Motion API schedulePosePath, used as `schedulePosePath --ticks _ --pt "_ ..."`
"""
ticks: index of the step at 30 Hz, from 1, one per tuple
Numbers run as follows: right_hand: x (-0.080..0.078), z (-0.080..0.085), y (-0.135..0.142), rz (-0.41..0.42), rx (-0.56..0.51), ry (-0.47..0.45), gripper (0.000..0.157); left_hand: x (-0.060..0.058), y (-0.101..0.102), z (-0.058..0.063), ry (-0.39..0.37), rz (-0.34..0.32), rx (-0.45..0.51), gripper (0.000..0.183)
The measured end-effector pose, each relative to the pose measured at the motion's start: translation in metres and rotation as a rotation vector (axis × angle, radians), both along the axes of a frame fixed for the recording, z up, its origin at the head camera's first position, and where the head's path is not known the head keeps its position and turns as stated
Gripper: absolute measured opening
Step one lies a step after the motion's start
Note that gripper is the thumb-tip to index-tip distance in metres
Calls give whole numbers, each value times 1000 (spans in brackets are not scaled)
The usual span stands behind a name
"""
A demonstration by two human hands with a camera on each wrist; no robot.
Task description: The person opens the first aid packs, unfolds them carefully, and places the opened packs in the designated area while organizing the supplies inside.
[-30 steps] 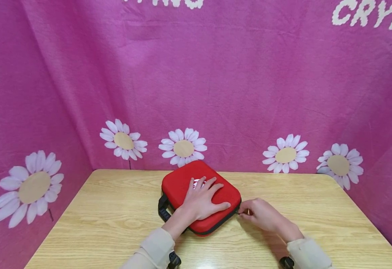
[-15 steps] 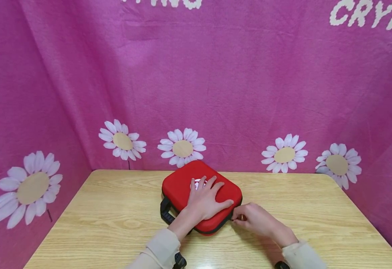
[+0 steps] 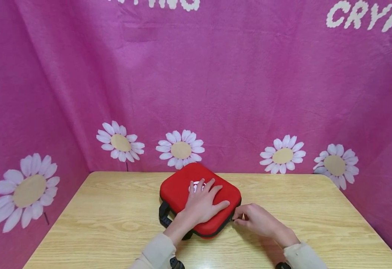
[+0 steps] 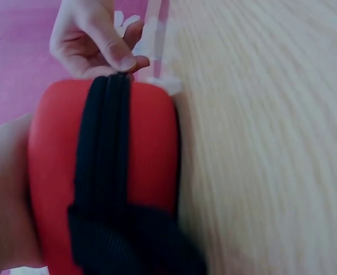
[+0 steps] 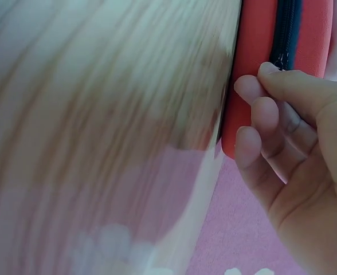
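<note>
A red zip-up case (image 3: pixel 177 185) with a white emblem lies at an angle on the table, its lid down. Fingers spread, my left hand (image 3: pixel 200 205) rests flat on the lid and partly covers the emblem. At the corner nearest my right side, my right hand (image 3: pixel 258 220) pinches the zipper pull (image 5: pixel 281 62) between thumb and index finger. The right wrist view shows the black zipper (image 5: pixel 287 26) running along the case's side from those fingertips; the other fingers are loosely bent. A black carry handle (image 3: pixel 164 215) sticks out at the case's left side.
The wooden table (image 3: pixel 115 209) extends on both sides of the case. Behind it and at the sides hangs a pink cloth (image 3: pixel 216 93) printed with white daisies and lettering. Dark wrist devices (image 3: pixel 176 263) sit below the beige sleeves.
My right hand has moved toward me and slightly left along the case's edge, holding the zipper pull, then stayed nearly still. My left hand keeps its place on the lid.
</note>
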State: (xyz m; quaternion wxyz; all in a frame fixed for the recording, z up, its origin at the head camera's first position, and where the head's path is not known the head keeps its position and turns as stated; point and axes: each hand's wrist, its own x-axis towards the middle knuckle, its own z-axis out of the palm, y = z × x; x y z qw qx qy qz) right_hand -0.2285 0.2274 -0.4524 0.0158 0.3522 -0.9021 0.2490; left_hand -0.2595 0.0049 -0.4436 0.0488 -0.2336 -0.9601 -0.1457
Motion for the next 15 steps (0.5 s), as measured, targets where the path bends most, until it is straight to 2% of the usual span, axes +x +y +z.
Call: schedulePosePath --ticks 6,15 --pt "-2 3 6 -28 -20 -23 14 3 -21 6 -39 -100 -60 63" --pt "-15 2 22 -138 3 52 15 3 -43 6 -48 -220 -116 80"
